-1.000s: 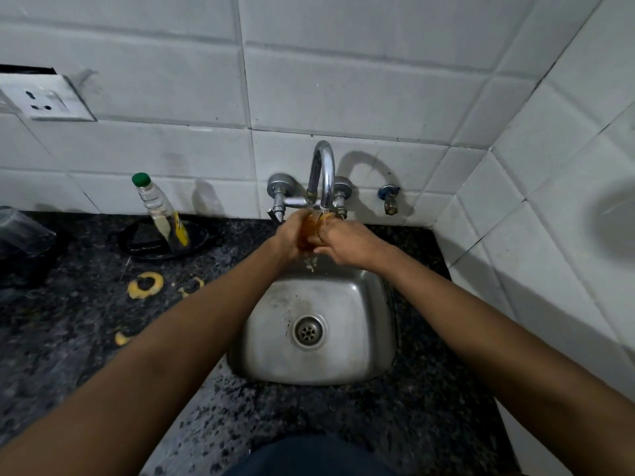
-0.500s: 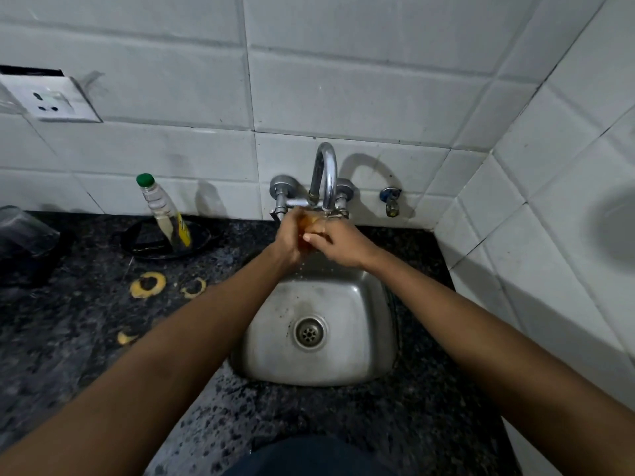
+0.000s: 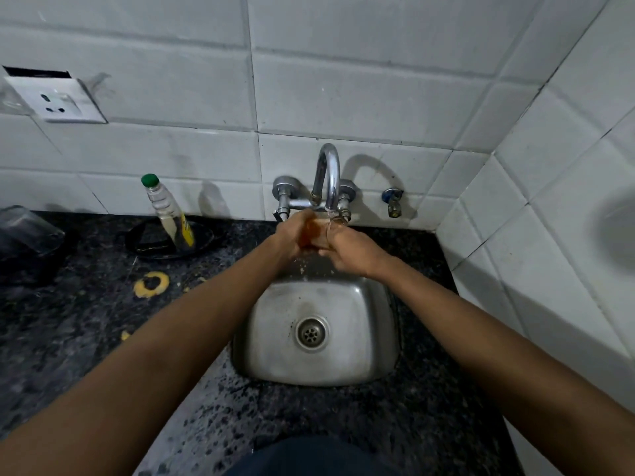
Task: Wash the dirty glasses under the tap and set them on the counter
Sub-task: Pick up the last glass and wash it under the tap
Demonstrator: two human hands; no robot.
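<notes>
Left hand [image 3: 292, 231] wraps its fingers round the amber-stained glass [image 3: 311, 231], held over the back edge of the sink [image 3: 319, 369] at the desk's rear. The tap [image 3: 328, 176] runs onto it while the right hand [image 3: 350, 250] grips and rubs. Best to tilt the mouth into the stream and turn it slowly.

We list, around the sink [image 3: 378, 338], brushed dull steel: tap [image 3: 330, 170] behind, polished chrome; bench [image 3: 86, 321], speckled dark stone, glossy; wall tiles [image 3: 360, 94], matt white ceramic; bottle [image 3: 168, 214] leftward, clear plastic.
</notes>
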